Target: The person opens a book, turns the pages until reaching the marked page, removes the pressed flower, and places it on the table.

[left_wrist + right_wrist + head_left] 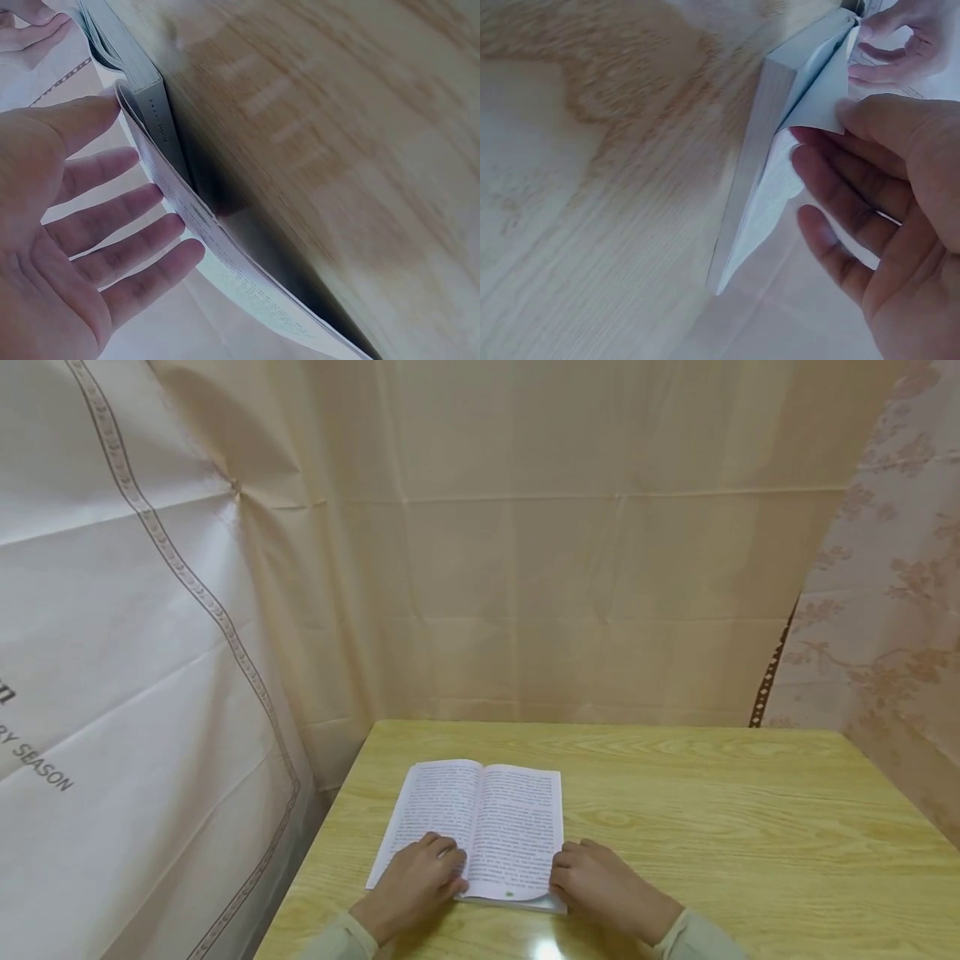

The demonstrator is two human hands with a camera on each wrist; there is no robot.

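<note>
1. An open book (480, 827) lies flat on the wooden surface (712, 827), toward the near-left part of it, with its printed pages facing up. It is the landmark for everything below.

2. The left hand (416, 881) rests on the near corner of the book's left page. In the left wrist view its fingers (112, 217) are straight and spread, lying against the outer leaf rather than curled round it. This looks like a hold-down, keeping the left half from springing shut.

3. The right hand (600, 881) sits at the book's near right edge. In the right wrist view its fingers (840, 202) are loosely extended, with the tips touching a leaf that lifts off the page block and bends away from it. I judge the fingertips are there to separate that one leaf; I cannot see a firm pinch on it.

4. The book lies with its spine pointing away from the person, so both hands reach it at the near edge, one on each side of the centre fold.

5. Behind the book, beige cloth (562, 568) hangs as a backdrop. To the book's left hangs a pale printed sheet (112, 652), and to its right a floral curtain (900, 568).
</note>
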